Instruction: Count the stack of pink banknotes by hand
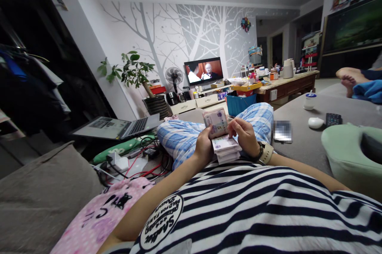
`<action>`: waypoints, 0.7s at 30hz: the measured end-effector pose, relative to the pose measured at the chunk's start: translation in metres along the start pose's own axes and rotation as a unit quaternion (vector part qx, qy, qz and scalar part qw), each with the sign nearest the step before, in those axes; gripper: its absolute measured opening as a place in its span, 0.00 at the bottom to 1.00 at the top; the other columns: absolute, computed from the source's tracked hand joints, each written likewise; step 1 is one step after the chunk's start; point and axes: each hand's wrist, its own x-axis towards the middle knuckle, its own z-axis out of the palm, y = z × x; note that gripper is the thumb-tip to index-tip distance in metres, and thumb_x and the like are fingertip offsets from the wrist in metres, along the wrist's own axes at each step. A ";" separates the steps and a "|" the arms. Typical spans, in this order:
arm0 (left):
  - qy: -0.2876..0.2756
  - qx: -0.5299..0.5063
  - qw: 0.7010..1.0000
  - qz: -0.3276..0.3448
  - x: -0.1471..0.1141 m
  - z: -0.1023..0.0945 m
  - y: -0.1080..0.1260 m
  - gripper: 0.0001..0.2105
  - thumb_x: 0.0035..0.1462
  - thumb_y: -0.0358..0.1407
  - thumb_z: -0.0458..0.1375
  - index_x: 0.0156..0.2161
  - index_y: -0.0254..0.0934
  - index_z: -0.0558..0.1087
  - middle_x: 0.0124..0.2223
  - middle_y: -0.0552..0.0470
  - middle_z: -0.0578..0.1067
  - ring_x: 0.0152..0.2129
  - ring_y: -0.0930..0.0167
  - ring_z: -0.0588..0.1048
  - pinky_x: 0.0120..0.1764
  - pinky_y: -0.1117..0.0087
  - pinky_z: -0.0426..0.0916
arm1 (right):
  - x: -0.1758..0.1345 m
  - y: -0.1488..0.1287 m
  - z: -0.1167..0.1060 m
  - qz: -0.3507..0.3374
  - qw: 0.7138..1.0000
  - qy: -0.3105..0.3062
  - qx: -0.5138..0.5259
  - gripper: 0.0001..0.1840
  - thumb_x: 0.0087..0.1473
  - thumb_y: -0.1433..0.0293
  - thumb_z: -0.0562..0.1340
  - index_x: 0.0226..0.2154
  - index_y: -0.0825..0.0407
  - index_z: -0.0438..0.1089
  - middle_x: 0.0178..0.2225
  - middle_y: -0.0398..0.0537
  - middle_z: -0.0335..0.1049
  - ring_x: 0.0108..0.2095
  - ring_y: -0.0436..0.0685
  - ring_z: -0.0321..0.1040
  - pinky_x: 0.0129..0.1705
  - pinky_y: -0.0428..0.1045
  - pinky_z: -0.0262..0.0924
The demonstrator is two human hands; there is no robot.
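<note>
My left hand is closed round a bundle of banknotes, which stands tilted up above my lap with a figure 5 showing. Just beneath it, a loose pile of banknotes lies in uneven layers by my striped shirt. At the right edge of the bundle is my right hand, its fingers curled and pinched together. Whatever sits between those fingertips is hidden from this angle. A watch with a pale strap is on the right wrist. Blue checked trousers cover my crossed legs.
An open laptop stands to the left, above tangled cables. On the grey sofa at right are a white mouse, a black remote, a lidded cup and a green neck pillow. Another person's foot rests farther back.
</note>
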 end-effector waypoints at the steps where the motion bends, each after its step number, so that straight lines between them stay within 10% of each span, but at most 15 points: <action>1: 0.000 -0.003 1.000 -0.006 0.000 0.000 0.000 0.21 0.60 0.51 0.79 0.49 0.38 0.87 0.44 0.43 0.92 0.47 0.50 0.92 0.53 0.52 0.87 | 0.000 0.001 0.000 0.001 1.000 0.003 0.002 0.39 0.69 0.29 0.66 0.26 0.44 0.71 0.22 0.42 0.66 0.26 0.56 0.58 0.35 0.54 0.63; 21: 0.025 -0.012 0.999 -0.023 -0.012 0.010 0.006 0.22 0.57 0.36 0.79 0.55 0.32 0.88 0.49 0.38 0.94 0.56 0.42 0.92 0.64 0.45 0.86 | 0.007 0.016 -0.001 0.070 0.997 0.026 -0.036 0.35 0.61 0.35 0.71 0.25 0.43 0.64 0.23 0.39 0.63 0.28 0.55 0.56 0.33 0.53 0.56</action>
